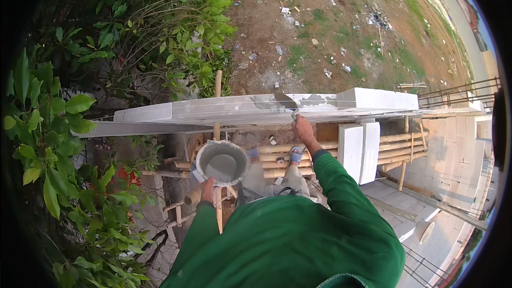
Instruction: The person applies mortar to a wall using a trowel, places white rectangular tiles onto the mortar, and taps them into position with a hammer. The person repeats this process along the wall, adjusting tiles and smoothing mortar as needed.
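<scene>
My right hand (303,129) is closed round the handle of a trowel (284,99), whose blade lies over the top of a white block wall (234,104). Wet grey mortar (319,99) is spread in patches along the wall top beside the blade. With my left hand (208,189) I grip the near rim of a bucket (245,166) that has grey mortar inside. The bucket sits on my side of the wall, and part of my left fingers is hidden at its rim. One white block (378,98) rests on the wall to the right of the mortar.
Bamboo scaffold poles (392,146) run below me, with my sandalled foot (296,154) on them. Two white blocks (350,152) stand upright right of my arm. An upright bamboo pole (218,82) rises by the wall. Leafy branches (58,176) crowd the left; littered ground (325,32) lies beyond.
</scene>
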The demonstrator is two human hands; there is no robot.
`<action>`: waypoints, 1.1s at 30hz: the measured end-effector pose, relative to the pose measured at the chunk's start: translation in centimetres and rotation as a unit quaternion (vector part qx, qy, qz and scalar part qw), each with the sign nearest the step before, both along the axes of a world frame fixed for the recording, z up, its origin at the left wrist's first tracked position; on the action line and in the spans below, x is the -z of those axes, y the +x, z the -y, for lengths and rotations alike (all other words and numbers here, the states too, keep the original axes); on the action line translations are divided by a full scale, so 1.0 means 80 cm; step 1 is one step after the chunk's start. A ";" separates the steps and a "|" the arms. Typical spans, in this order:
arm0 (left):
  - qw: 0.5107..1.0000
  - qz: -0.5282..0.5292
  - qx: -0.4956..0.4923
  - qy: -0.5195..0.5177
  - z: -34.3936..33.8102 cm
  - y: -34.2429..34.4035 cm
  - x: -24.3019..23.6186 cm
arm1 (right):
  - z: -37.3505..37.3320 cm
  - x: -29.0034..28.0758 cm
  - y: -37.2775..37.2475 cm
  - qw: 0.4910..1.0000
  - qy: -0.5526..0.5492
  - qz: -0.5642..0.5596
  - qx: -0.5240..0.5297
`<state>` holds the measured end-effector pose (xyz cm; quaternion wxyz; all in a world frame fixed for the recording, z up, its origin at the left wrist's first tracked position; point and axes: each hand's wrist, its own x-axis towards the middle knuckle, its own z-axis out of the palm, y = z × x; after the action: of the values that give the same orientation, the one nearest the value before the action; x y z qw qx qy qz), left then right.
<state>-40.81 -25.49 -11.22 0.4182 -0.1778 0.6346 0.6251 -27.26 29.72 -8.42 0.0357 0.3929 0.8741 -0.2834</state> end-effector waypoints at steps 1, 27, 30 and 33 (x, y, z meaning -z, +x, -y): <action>1.000 -0.004 -0.002 0.000 -0.015 -0.004 -0.017 | -0.011 0.009 0.018 1.000 -0.001 -0.016 0.018; 0.979 -0.088 0.137 -0.125 -0.336 0.047 -0.135 | 0.087 -0.106 0.078 0.909 0.001 0.056 -0.414; 0.983 -0.075 0.123 -0.110 -0.344 0.063 -0.143 | 0.080 -0.117 0.090 0.921 -0.056 0.043 -0.383; 0.987 -0.065 0.107 -0.101 -0.362 0.082 -0.178 | 0.075 -0.168 0.090 0.916 -0.121 0.060 -0.377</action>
<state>-34.22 3.44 2.99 0.4206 -0.1090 0.7356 0.5198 -20.03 23.73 5.03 0.2392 0.0434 0.9128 -0.3283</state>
